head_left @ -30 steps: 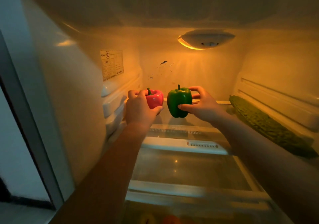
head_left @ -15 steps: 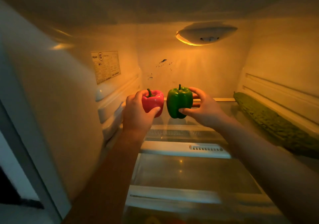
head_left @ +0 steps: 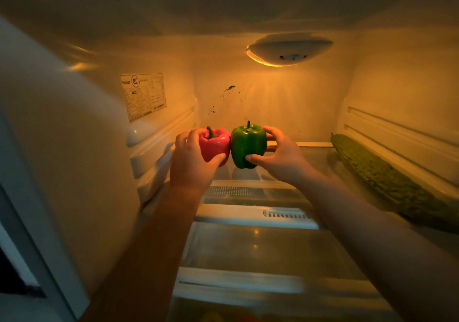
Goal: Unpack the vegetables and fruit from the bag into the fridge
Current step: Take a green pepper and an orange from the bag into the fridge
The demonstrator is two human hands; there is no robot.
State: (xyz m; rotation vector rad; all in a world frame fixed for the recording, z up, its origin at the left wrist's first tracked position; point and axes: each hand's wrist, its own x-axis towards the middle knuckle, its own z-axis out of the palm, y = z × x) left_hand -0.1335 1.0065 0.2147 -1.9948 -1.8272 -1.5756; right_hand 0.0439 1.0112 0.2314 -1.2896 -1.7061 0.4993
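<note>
Bell peppers, two, are being held touching, low over the fridge's glass shelf [head_left: 323,162]: the red pepper [head_left: 214,145] is being clasped in curled fingers of the left hand [head_left: 191,162], the green pepper [head_left: 248,145] likewise by the right hand [head_left: 280,157]. Both are being judged light, firm and waxy-slick, best gripped round the body, not the stem. One bumpy cucumber [head_left: 387,180] is being stored by the right wall.

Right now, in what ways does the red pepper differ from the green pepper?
The red pepper looks smaller than the green pepper. The left hand grips the red pepper; the right hand grips the green pepper. Both are upright, stems up, sides touching.
</note>
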